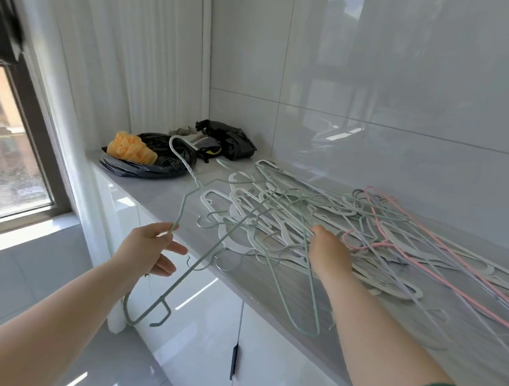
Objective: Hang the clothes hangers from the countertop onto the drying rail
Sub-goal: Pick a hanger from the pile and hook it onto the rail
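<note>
head-worn view looks forward and down, close over the countertop (161,194) toward the wall (410,83).

Hangers lie in a pile (306,216) on the bench (161,192), from its middle to the right edge of view, close against the wall (378,96) behind. The right hand (330,248) rests on the pile's near side, fingers hidden among the wires. Left of it, before the bench's front edge, the left hand (150,248) pinches one hanger (191,173) clear of the pile, hook uppermost over the far end, lower corner hanging before the cabinets (278,364) beneath. At the far end a bag (144,168) carries a bundle (131,148); a second bag (233,141) lies right of it, further back. A window (4,155) stands left.
</note>
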`<state>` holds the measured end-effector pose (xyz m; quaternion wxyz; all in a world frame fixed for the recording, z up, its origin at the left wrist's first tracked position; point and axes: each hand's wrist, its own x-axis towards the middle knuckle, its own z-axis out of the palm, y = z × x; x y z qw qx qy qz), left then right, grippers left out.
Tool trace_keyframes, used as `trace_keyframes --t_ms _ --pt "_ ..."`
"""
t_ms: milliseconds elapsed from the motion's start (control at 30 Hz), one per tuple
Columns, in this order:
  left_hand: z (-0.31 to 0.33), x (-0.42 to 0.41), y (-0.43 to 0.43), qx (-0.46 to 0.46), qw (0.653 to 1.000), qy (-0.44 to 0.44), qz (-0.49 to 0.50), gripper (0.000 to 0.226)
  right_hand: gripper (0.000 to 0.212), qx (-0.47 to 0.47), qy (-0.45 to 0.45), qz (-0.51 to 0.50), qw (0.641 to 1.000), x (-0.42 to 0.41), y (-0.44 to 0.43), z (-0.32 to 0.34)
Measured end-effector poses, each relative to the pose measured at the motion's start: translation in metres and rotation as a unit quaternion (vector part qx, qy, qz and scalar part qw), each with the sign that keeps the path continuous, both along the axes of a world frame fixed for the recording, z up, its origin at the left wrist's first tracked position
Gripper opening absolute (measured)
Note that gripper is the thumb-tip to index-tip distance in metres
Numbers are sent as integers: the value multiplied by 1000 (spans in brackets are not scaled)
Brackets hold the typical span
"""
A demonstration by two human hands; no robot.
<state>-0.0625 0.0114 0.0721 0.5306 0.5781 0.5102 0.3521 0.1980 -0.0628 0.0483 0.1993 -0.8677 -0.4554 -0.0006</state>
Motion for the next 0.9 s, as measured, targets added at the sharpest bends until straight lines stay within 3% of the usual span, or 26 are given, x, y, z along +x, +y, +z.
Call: trace_keyframes --t_ms 233,400,900 --pt "18 -5 16 28 999 -4 25 30 30 50 -23 -9 998 6 -4 -7" --pt "28 -9 19 52 998 -15 37 31 33 88 6 -28 996 5 -1 -4" --pt "45 -32 4 93 994 -1 56 31 31 26 -36 47 998 -4 -7 -3"
